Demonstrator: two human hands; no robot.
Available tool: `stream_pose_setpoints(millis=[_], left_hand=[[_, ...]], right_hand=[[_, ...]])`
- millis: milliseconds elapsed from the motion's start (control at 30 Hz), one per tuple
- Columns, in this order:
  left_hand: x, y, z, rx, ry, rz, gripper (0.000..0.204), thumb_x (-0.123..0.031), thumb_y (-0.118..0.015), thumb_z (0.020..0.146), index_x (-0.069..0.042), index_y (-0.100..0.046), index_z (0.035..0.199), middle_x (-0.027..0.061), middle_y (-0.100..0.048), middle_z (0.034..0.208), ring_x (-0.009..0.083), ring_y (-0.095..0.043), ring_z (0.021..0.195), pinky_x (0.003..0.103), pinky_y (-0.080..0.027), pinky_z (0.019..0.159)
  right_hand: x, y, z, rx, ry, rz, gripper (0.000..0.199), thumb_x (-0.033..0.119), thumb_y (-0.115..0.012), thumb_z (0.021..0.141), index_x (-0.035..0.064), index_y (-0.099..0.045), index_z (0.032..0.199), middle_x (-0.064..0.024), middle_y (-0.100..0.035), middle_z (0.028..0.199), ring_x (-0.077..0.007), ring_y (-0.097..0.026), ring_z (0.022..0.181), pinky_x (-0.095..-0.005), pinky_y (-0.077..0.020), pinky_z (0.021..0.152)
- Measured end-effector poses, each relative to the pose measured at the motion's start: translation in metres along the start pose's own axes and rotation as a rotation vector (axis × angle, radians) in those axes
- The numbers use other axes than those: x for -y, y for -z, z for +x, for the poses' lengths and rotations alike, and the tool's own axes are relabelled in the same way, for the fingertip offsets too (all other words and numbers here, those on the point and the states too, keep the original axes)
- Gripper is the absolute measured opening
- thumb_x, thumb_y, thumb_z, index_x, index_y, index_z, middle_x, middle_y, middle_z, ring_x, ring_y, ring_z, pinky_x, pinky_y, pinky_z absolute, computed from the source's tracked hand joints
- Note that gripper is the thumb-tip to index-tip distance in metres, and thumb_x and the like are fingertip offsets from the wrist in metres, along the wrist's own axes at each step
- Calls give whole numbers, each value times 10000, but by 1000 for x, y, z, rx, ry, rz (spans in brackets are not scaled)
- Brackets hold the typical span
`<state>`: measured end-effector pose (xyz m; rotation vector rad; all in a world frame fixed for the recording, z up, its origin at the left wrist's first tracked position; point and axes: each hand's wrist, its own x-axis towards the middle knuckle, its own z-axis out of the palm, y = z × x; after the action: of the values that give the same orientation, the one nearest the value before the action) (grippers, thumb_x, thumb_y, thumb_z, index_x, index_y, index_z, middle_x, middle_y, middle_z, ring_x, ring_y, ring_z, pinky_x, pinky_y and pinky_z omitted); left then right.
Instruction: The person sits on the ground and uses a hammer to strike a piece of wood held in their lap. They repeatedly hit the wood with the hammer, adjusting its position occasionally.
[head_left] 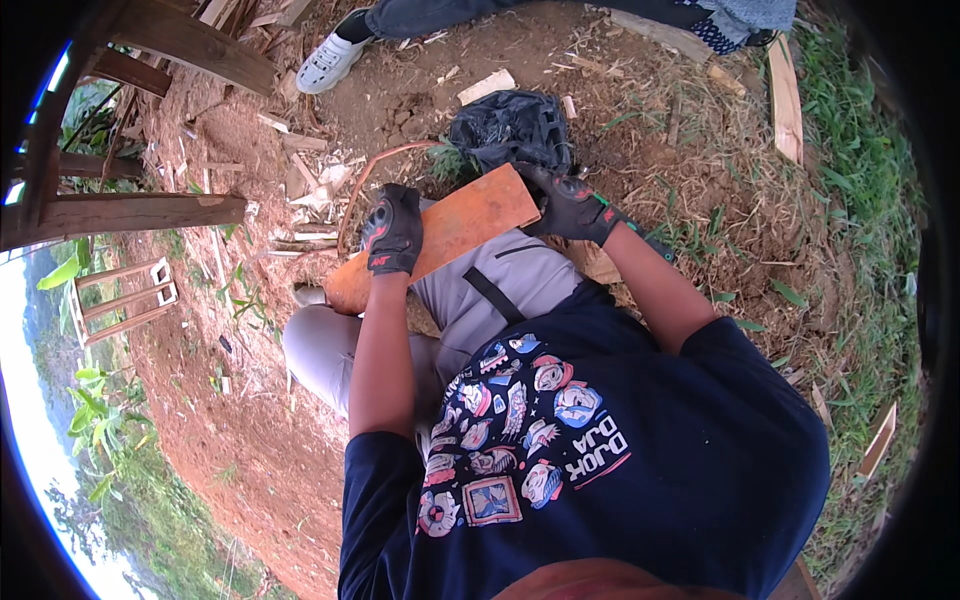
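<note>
A flat reddish-orange wooden board [465,232] lies slanted across my lap, above my grey trousers. My left hand [394,232], in a black glove, is closed on the board around its middle. At the board's far right end, my gloved right hand [572,204] grips the corner; some of its fingers are hidden. A crumpled black plastic bag [508,128] is on the dirt just beyond the board. Beside my right wrist shows a dark object with a teal end [660,248], whose kind I cannot make out.
Another person's white shoe [330,64] and dark trouser leg are at the far side. Wood scraps [322,186] litter the soil to the left, near dark timber beams [150,212]. A pale plank [785,100] lies by the grass at right. A wooden frame [122,300] stands far left.
</note>
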<state>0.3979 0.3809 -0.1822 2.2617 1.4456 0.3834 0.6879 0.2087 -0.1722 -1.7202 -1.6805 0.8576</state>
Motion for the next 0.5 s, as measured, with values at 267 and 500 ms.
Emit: stream_pose_setpoints(millis=[267, 500], left_hand=[[3, 0, 0, 8, -16, -1, 268, -362, -627, 1073, -110, -682, 1148, 250, -775, 1028, 494, -738, 979, 613, -556, 835], [4, -2, -2, 3, -29, 13, 270, -367, -632, 1073, -109, -673, 1143, 241, -782, 1010, 486, -744, 982, 610, -561, 836]], right_hand=[[-2, -5, -1, -1, 9, 43, 1044, 300, -943, 821, 93, -388, 1681, -204, -587, 1583, -366, -595, 1442, -461, -488, 1202], [-10, -6, 0, 81, -78, 96, 1104, 372, -937, 823, 89, -341, 1709, -216, -495, 1671, -385, -494, 1542, -462, -417, 1279]])
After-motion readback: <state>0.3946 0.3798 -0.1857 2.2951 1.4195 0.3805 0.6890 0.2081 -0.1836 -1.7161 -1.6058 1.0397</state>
